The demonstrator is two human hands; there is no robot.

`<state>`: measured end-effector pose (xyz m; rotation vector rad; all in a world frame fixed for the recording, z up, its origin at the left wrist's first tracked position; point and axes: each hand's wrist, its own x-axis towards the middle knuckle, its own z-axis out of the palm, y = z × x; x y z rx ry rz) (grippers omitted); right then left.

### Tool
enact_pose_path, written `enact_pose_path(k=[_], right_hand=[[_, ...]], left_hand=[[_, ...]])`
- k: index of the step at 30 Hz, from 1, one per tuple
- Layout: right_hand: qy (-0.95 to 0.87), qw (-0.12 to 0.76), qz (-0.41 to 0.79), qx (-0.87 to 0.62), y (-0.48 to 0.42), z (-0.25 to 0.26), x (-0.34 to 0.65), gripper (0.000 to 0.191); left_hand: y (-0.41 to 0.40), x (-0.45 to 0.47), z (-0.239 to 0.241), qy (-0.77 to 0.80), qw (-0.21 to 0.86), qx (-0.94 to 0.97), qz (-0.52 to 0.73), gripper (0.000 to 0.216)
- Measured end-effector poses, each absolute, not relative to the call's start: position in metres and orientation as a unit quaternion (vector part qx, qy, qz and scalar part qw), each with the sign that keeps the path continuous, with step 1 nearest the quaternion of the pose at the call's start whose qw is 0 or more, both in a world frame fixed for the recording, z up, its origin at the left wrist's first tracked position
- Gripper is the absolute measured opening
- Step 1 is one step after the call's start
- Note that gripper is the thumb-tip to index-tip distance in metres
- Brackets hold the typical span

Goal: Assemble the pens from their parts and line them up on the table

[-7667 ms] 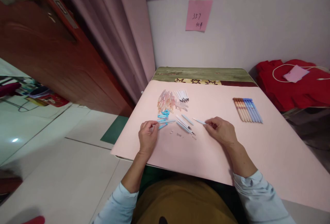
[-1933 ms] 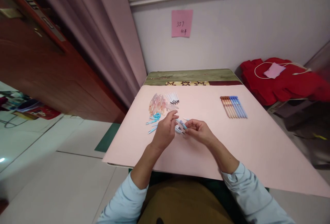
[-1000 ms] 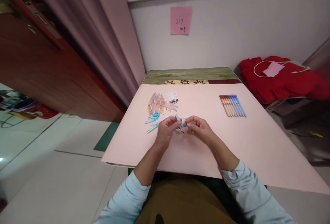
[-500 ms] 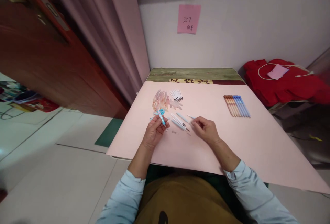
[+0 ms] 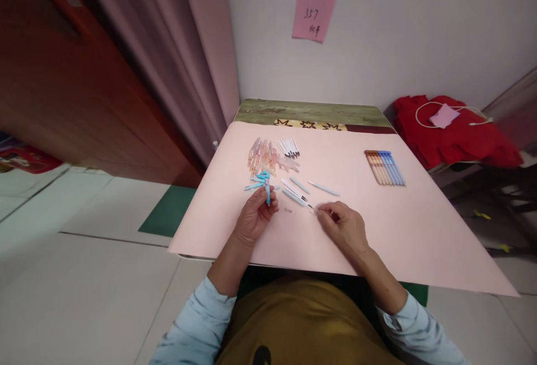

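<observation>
My left hand (image 5: 254,220) is closed round a light blue pen barrel (image 5: 267,191) that sticks up past the fingers. My right hand (image 5: 343,226) rests on the pink sheet (image 5: 419,230), its fingertips pinched at a tiny part beside the tip of a refill (image 5: 298,196); what they pinch is too small to name. Between the hands lie a few white refills and pale blue pen parts (image 5: 323,188). Farther off sit a pile of pinkish-orange barrels (image 5: 264,158) and a bunch of refills (image 5: 288,147).
A row of finished orange and blue pens (image 5: 385,167) lies at the right of the sheet. A pink note (image 5: 314,12) hangs on the wall. Red cloth with a white cable (image 5: 453,130) lies to the right. A curtain and wooden door (image 5: 84,85) stand at left.
My hands, joined at the middle a second ago, have drawn apart. The left keeps the blue barrel upright; the right has come down to the small parts by the refill tips.
</observation>
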<state>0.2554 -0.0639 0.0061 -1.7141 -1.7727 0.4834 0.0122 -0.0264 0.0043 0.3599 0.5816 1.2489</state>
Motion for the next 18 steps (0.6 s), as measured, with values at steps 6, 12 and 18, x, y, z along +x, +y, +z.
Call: enact_pose_path(k=[6, 12, 18], right_hand=[[-0.691, 0.272, 0.148, -0.653, -0.070, 0.004, 0.250, 0.015], [-0.723, 0.259, 0.031, -0.640, -0.074, -0.009, 0.237, 0.022], [-0.694, 0.338, 0.131, -0.622, -0.069, 0.018, 0.237, 0.019]], left_hand=[[-0.026, 0.013, 0.006, 0.266, 0.763, 0.141, 0.572, 0.026], [-0.028, 0.016, 0.006, 0.283, 0.762, 0.165, 0.558, 0.028], [-0.030, 0.020, 0.006, 0.312, 0.759, 0.221, 0.528, 0.026]])
